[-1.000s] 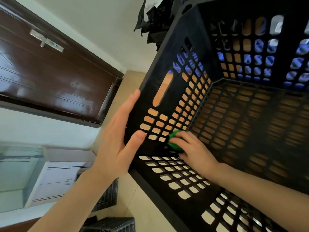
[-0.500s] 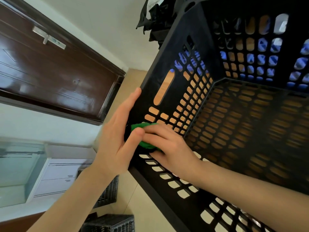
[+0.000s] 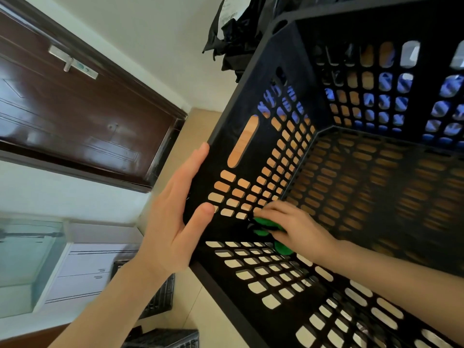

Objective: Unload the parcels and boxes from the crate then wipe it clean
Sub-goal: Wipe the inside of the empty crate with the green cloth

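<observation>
Far left I see a dark door (image 3: pixel 75 109). Then my left hand (image 3: pixel 173 222) comes in: fingers straight and together, flat along the outer face of the crate (image 3: pixel 296 61) wall. The thumb lies over the edge on the inner face, so the spread hand braces that wall between them.

The crate is black, punched with rows of slots, and tipped so its open mouth faces me and fills the right half of the view. Tan floor shows through the slots of the left wall and something blue through the far one.

Low in the near inside corner, where the left and lower walls meet, is a green cloth (image 3: pixel 266 222). My right hand (image 3: pixel 298 229) is curled over it, fingers bunched around it and pressing it against the plastic. Black bags (image 3: pixel 233 28) sit above the crate's top corner.
</observation>
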Action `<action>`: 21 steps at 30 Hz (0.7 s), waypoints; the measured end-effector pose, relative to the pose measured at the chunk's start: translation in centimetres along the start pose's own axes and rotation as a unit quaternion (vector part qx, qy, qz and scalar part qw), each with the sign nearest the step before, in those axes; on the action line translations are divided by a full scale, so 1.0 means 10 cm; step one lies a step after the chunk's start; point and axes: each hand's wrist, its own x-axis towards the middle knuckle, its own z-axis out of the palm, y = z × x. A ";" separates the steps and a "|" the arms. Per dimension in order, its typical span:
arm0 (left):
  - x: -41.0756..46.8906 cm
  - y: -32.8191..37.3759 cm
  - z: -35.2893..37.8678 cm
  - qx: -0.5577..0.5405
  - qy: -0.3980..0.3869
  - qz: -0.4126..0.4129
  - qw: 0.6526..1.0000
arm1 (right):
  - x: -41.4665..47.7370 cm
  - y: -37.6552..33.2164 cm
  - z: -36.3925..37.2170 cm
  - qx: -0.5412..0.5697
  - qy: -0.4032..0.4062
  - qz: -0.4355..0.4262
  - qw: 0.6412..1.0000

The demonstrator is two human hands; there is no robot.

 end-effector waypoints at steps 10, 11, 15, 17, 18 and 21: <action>0.00 0.01 -0.01 0.009 0.001 -0.006 1.000 | 0.73 -0.36 -0.83 0.134 0.435 0.113 0.883; -0.01 0.01 -0.01 0.010 0.000 -0.006 1.000 | 0.76 -0.39 -0.78 0.133 0.424 0.118 0.888; -0.01 0.01 -0.01 0.013 -0.002 -0.006 1.000 | 0.50 -0.55 -0.30 0.066 0.315 0.047 0.946; -0.01 0.01 -0.01 0.015 -0.002 -0.009 1.000 | 0.35 -0.55 -0.15 0.021 0.257 -0.038 0.965; -0.02 0.01 -0.02 0.016 -0.003 -0.009 1.000 | 0.37 -0.53 -0.16 0.024 0.260 -0.049 0.964; -0.03 0.00 -0.01 0.014 0.001 -0.012 1.000 | 0.63 -0.45 -0.41 0.093 0.375 0.062 0.920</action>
